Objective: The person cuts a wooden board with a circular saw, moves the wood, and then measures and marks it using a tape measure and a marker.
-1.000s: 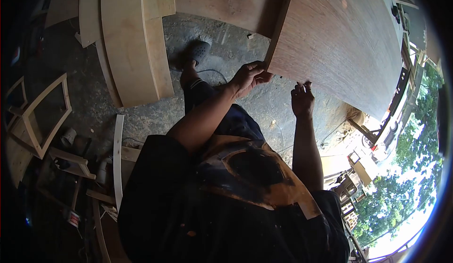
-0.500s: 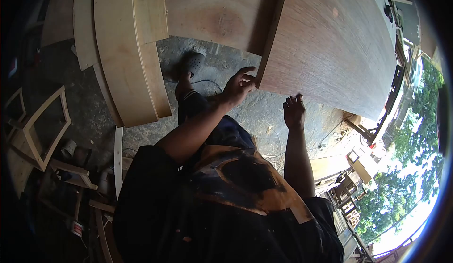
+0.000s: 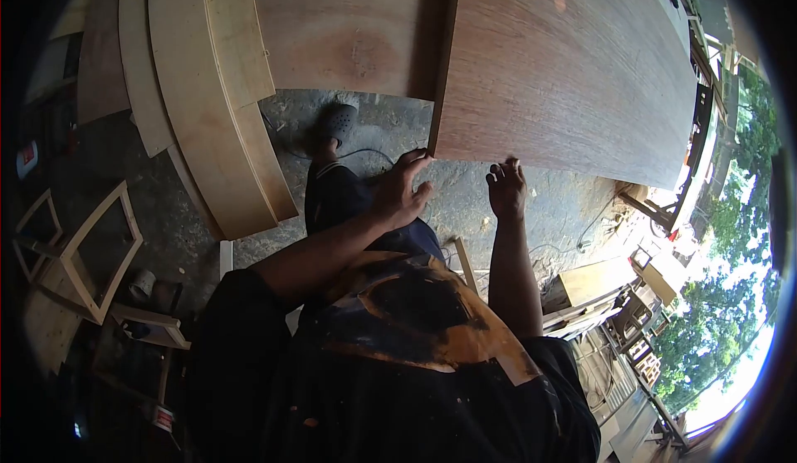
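The brown wooden panel (image 3: 573,73) is seen ahead of the body, its near edge facing the person and its near left corner met by the left hand (image 3: 402,194). That hand is spread: the corner is reached by raised fingertips alone, while the thumb is held apart from the wood, so nothing appears to be clasped. The near edge is met further along by the curled fingers of the right hand (image 3: 508,191); whether anything is pinched there cannot be judged.

With contact made only by fingertips, the corner could be lost if the panel were knocked or pulled, and a skewed edge could be caused by uneven pressure from the two sides. Skin could be pricked by a splinter if fingers were slid along the edge. A pinch is also possible at the dark side strip (image 3: 445,56), should the panel be shifted towards the left hand. Underfoot, a stumble could be caused by the cable (image 3: 369,150) lying on the floor (image 3: 466,205) near the clog (image 3: 339,122)
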A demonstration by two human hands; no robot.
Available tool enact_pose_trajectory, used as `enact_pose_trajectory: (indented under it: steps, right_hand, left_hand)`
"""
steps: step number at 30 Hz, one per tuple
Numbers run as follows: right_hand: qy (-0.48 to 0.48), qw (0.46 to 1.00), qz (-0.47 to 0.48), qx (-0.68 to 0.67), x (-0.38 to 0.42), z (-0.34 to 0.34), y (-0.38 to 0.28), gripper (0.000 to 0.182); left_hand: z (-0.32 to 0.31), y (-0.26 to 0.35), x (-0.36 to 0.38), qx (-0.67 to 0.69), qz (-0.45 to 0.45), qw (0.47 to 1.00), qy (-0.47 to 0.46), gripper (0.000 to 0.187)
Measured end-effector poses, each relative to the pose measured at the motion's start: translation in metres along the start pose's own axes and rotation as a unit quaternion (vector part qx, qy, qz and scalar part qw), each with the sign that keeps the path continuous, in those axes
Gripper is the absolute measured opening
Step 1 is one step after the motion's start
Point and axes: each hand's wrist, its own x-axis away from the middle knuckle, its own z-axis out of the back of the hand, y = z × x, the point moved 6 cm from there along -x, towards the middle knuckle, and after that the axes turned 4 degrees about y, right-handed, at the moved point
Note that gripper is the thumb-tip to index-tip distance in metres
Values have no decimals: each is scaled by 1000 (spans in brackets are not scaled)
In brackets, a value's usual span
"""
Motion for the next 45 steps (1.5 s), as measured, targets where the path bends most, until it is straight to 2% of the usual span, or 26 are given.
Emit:
enact_pose_trajectory:
  steps: [2, 4, 6, 8, 16, 19, 22, 24, 25, 26, 28, 30, 32, 34, 35, 37, 40, 42, 44, 45]
  right_hand:
    - [12, 1000, 1, -1, -1, 1, 1, 9]
    - [22, 1000, 0, 1, 0, 2, 1, 7]
    - [16, 1000, 2, 2, 0, 1, 0, 5]
    - [26, 1000, -1, 17, 1, 0, 0, 7]
    - [22, 999, 3, 28, -1, 3, -1, 14]
    - [23, 999, 4, 26, 0, 2, -1, 15]
    - [24, 999, 7, 21, 5, -5, -3, 18]
    - [23, 1000, 7, 18, 8, -4, 0, 23]
    - [18, 1000, 13, 21, 11, -5, 1, 25]
    - [16, 999, 21, 21, 15, -6, 3, 27]
    - [46, 999, 20, 6, 25, 3, 14, 28]
    - [59, 997, 31, 31, 35, 25, 28, 29]
    - [87, 994, 40, 57, 54, 50, 42, 31]
    - [141, 985, 35, 94, 75, 88, 61, 32]
    - [181, 979, 44, 87, 83, 115, 75, 33]
    - [269, 959, 40, 81, 117, 156, 94, 33]
    - [385, 922, 43, -13, 164, 216, 151, 31]
    - [453, 887, 44, -74, 193, 243, 198, 29]
    - [483, 869, -9, -110, 209, 261, 242, 29]
    - [507, 851, 14, -137, 213, 265, 270, 27]
  left_hand:
    - [1, -6, 1, 19, 14, 1000, -11, 46]
    - [0, -17, 6, 76, 116, 990, 10, 50]
    - [-4, -16, 7, 103, 144, 984, 30, 53]
    - [-12, -10, 5, 135, 138, 981, -17, 55]
    - [-1, 5, 3, 124, 71, 990, 17, 48]
    - [6, 2, 0, 121, 96, 988, -4, 45]
    - [10, -4, -10, 83, 104, 991, 19, 44]
    - [5, -19, -16, 137, 126, 981, 47, 48]
    - [-1, -32, -23, 171, 146, 974, 30, 49]
    - [1, -25, -32, 160, 125, 979, 7, 49]
    - [4, -21, -44, 209, 239, 948, -16, 51]
    - [6, -6, -53, 182, 288, 939, -37, 48]
    - [7, -16, -63, 170, 268, 947, -57, 35]
    - [17, -1, -68, 95, 209, 973, -2, 32]
    - [28, 2, -71, 27, 119, 991, 48, 28]
    - [37, 11, -81, -44, -55, 997, 32, 23]
    - [0, 45, -90, -70, -138, 986, -68, 18]
    - [-52, 79, -85, -55, -143, 979, -137, 16]
    - [-116, 111, -72, -73, -176, 956, -222, 16]
    - [-142, 122, -62, -84, -200, 941, -259, 16]
